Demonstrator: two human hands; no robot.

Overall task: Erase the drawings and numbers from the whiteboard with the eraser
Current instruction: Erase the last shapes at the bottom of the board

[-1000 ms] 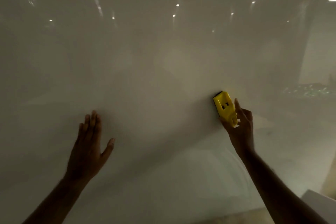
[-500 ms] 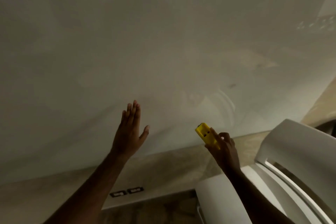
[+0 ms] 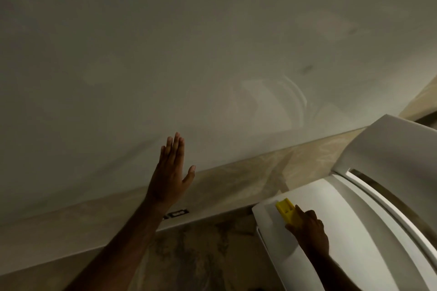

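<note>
The whiteboard [image 3: 189, 49] fills the upper part of the view, pale and smeared, with two small dark smudges [image 3: 307, 68] at its right. My left hand [image 3: 171, 172] is flat and open with fingers together, raised at the board's lower edge. My right hand [image 3: 307, 231] grips the yellow eraser [image 3: 287, 211] low at the right, over the seat of a white chair [image 3: 354, 231], well away from the board.
A beige marbled wall strip [image 3: 236, 177] runs below the board, with a dark socket plate [image 3: 176, 214] set in it. The white chair's backrest [image 3: 390, 149] stands at the right. Mottled floor [image 3: 201, 255] shows at the bottom centre.
The view has tilted downward. My right hand has carried the eraser down off the board to above the chair seat. My left hand stays open near the board's lower edge.
</note>
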